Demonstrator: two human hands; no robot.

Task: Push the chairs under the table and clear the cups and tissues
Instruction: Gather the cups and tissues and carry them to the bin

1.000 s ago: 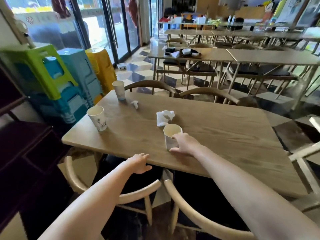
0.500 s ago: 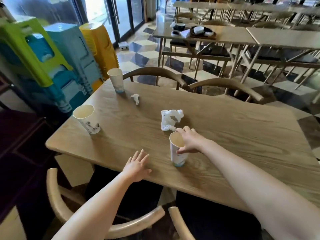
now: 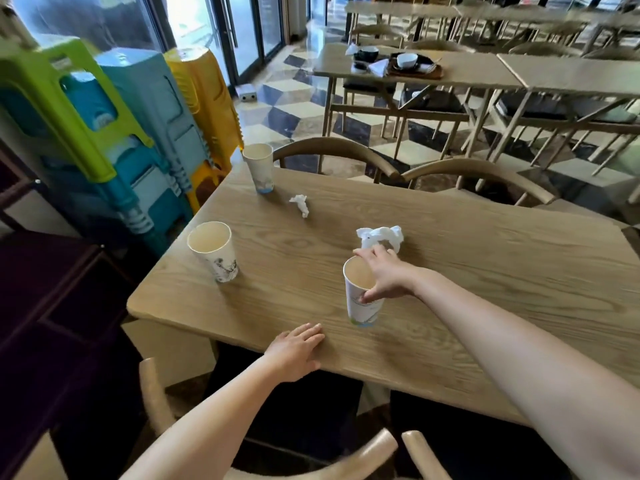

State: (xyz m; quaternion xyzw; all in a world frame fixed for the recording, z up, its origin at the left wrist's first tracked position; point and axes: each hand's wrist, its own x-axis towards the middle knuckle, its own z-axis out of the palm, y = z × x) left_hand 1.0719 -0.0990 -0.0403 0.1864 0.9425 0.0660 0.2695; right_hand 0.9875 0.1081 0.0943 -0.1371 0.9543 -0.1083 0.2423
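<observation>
Right hand [image 3: 384, 278]: closed around the near paper cup [image 3: 362, 299].
Crumpled tissue [image 3: 380, 236]: just beyond its fingertips.
Left hand [image 3: 294, 351]: flat, empty.

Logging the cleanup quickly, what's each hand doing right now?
Left hand: open, flat on the wooden table edge, holding nothing.
Right hand: closed on the nearest white paper cup, at its rim.

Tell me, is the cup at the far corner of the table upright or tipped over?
Upright. The far cup stands on its base on the table, open rim facing up.
</observation>
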